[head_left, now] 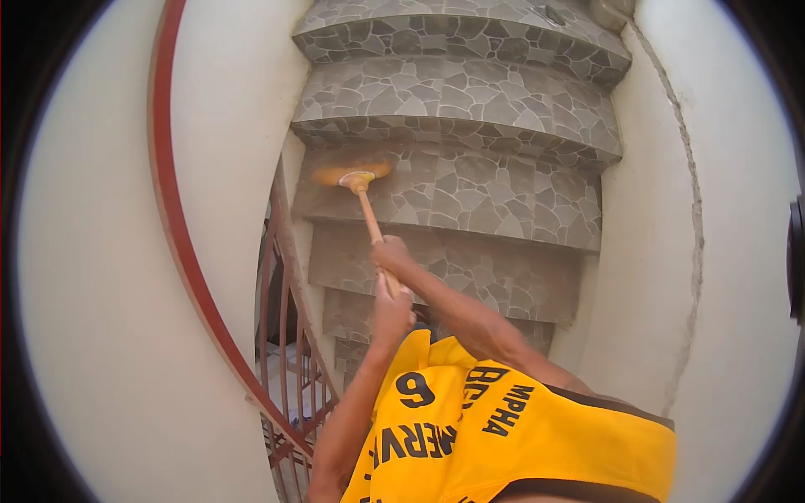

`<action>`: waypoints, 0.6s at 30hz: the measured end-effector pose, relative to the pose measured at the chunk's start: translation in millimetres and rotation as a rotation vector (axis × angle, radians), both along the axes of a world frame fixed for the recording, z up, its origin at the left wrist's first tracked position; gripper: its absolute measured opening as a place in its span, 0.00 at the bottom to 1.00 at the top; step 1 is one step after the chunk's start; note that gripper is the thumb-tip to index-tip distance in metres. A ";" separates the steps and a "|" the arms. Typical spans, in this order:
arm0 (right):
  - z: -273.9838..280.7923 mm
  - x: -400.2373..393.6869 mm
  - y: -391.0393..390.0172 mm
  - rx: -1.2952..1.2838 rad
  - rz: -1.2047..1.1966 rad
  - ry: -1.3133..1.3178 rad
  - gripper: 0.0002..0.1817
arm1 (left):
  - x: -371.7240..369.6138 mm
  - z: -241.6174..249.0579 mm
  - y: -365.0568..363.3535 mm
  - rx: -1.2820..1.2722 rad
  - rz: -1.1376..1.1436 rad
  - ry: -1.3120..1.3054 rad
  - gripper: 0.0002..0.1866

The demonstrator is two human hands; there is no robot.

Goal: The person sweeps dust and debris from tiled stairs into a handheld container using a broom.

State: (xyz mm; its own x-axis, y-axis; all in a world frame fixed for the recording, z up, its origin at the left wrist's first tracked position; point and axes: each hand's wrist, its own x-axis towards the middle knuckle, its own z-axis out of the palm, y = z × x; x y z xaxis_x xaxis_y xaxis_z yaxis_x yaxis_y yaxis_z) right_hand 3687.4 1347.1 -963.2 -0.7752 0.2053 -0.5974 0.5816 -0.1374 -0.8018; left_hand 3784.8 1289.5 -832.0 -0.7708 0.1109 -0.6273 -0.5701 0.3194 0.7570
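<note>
A broom with orange bristles (356, 173) and a pale wooden handle (369, 214) reaches up and to the left from my hands. My right hand (391, 253) is wrapped round the handle, nearer the broom head. Lower down, my left hand (394, 308) grips the same handle close to my body. The bristles rest on or just above a stair tread (470, 189) near its left end, and they are smeared by motion. The stairs have grey stone-patterned tiles.
More curved steps (453, 88) rise ahead. Pale walls flank both sides, and a rough line (692, 184) runs down the right one. On the left are a red handrail (163, 159) and a metal-barred railing (289, 335).
</note>
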 end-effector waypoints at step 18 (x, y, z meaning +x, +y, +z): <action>-47.7 117.0 236.9 -0.114 -0.926 0.105 0.06 | -174.3 150.3 -201.9 -0.608 -0.121 1.145 0.19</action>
